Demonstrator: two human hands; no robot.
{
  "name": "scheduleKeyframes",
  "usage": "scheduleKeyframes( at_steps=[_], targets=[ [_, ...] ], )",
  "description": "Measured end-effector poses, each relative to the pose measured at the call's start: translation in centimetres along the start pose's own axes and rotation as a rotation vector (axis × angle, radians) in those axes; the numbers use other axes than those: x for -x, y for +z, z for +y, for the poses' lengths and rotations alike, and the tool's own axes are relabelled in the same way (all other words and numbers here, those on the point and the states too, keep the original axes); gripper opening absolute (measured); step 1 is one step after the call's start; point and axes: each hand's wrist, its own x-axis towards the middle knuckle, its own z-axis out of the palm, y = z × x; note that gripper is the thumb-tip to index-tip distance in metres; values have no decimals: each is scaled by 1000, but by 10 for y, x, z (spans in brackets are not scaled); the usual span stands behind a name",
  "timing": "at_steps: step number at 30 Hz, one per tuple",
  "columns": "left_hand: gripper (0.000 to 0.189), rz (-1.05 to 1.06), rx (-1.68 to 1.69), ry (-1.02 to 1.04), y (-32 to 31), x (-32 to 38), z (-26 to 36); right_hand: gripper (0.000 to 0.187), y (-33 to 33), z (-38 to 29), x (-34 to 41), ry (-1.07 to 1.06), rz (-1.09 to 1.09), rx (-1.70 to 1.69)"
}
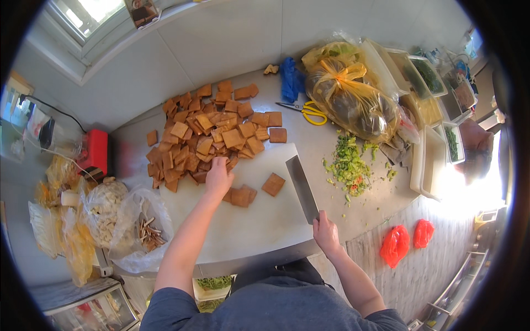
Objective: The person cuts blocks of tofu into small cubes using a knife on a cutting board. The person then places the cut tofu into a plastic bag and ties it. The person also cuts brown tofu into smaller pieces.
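A large heap of brown, square pieces of dried tofu (207,128) covers the far left of a white cutting board (265,223) and the counter behind it. My left hand (219,178) reaches to the heap's near edge and touches it; whether the fingers grip a piece is hidden. A few overlapping squares (241,196) lie on the board just right of my left wrist, with a single square (273,184) farther right. My right hand (325,231) is closed around the handle of a cleaver (302,188). Its broad blade points away from me over the board's right edge.
Chopped green vegetable (350,165) lies right of the board. Behind it are yellow-handled scissors (312,113) and a knotted yellow plastic bag (352,99). Plastic tubs (430,165) line the right side. At left stand an open clear bag (140,231) with cut strips and a red box (98,152).
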Motion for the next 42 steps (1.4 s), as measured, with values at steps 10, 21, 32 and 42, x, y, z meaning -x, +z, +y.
scheduleKeyframes(
  at_steps=[10,21,32,42],
  targets=[
    [51,-398,1160,-813,-6,147,-101,20,4,2,-4,6,-6,45],
    [45,-267,-87,-400,-7,139,-37,19,6,-19,-15,70,-143,226],
    [37,-286,-112,-381,6,140,-47,22,-3,-35,-21,40,-172,217],
    [45,-121,-19,-450,7,155,-44,23,3,-32,-21,16,-127,206]
  ],
)
